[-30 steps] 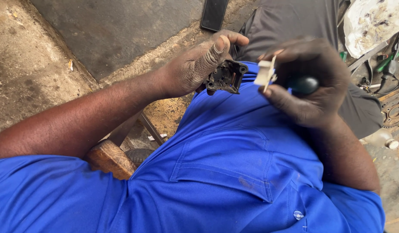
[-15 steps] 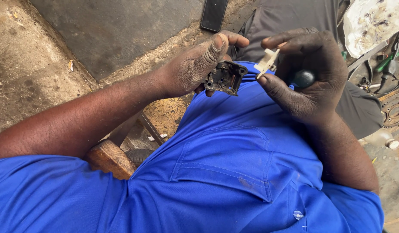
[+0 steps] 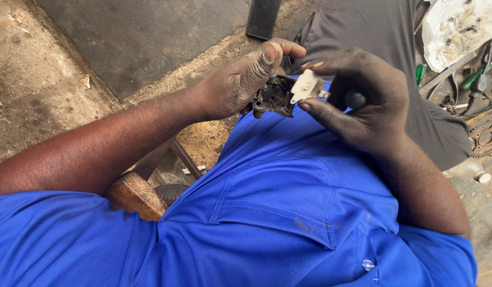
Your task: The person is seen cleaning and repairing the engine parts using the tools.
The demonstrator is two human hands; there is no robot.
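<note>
Black housing (image 3: 275, 95) gripped in left hand (image 3: 240, 79) fingers; right hand (image 3: 368, 101) fingers pinching cream piece (image 3: 305, 86) against it.

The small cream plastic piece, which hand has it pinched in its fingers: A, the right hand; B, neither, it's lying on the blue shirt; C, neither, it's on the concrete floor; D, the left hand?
A: the right hand pinches the cream plastic piece between thumb and fingertips, right beside the dark mechanical part that the left hand grips, above the blue shirt.
</note>
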